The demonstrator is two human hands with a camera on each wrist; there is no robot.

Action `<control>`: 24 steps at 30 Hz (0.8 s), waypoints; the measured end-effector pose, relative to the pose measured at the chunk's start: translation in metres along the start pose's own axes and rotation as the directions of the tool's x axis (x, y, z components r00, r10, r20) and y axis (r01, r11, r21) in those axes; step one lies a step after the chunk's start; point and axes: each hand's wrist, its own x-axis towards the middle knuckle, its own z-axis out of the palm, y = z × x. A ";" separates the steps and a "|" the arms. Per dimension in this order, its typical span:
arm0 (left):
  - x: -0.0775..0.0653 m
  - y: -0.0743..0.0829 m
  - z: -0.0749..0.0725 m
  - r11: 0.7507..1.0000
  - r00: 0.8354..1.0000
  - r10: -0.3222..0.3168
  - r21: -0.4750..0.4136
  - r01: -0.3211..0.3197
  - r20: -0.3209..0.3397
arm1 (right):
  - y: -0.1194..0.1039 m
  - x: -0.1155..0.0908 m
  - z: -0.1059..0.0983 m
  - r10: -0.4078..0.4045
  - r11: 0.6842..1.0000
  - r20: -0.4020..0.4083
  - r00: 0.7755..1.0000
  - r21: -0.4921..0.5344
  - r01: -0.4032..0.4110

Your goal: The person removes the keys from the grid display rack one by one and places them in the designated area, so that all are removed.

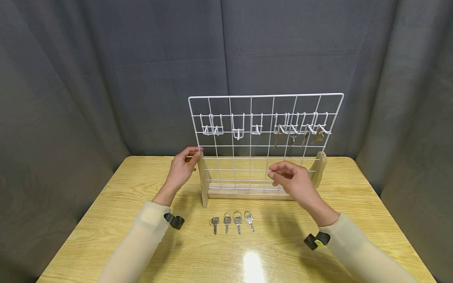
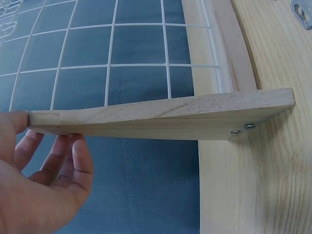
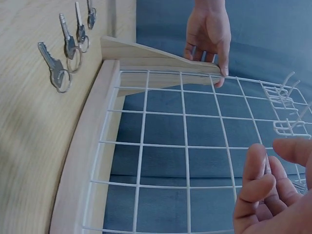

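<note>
A white wire grid (image 1: 250,146) stands upright in a wooden base, with white hooks along its upper part. My left hand (image 1: 181,167) pinches the top of the wooden left upright (image 2: 161,117), thumb and fingers on opposite faces. In front of the grid's lower right part hovers my right hand (image 1: 291,181), its fingers loosely curled and nothing visible in them. Several keys hang on the right-hand hooks, among them a brass-toned key (image 1: 317,136). On the table before the base lie several silver keys with rings in a row, the rightmost key (image 1: 249,221) slightly slanted.
The light wooden table (image 1: 116,236) ends behind the stand, where a grey curtain (image 1: 159,78) hangs. More curtain closes in both sides. Hooks on the left half, such as this white hook (image 1: 238,134), carry no keys. The right upright (image 1: 319,171) stands behind my right hand.
</note>
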 end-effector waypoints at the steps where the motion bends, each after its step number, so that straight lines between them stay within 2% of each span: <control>1: 0.003 -0.007 0.001 1.000 1.000 0.000 -0.001 0.000 -0.003 | -0.001 0.000 0.000 -0.004 1.000 -0.005 1.000 0.005 0.004; 3: 0.008 -0.019 0.003 1.000 1.000 0.004 -0.007 -0.004 -0.006 | -0.003 0.000 -0.002 -0.014 1.000 -0.017 1.000 0.006 0.014; 5: 0.009 -0.023 0.004 1.000 1.000 0.013 -0.007 -0.013 -0.010 | -0.004 0.001 -0.003 -0.027 1.000 -0.029 0.999 0.014 0.027; 16: 0.009 -0.021 0.002 0.998 0.998 0.052 -0.024 -0.052 -0.020 | -0.014 0.003 -0.005 -0.086 0.995 -0.101 0.991 0.042 0.090; 24: 0.009 -0.022 0.002 0.999 0.999 0.038 -0.035 -0.039 -0.012 | -0.023 0.008 -0.006 -0.107 0.987 -0.165 0.980 0.100 0.125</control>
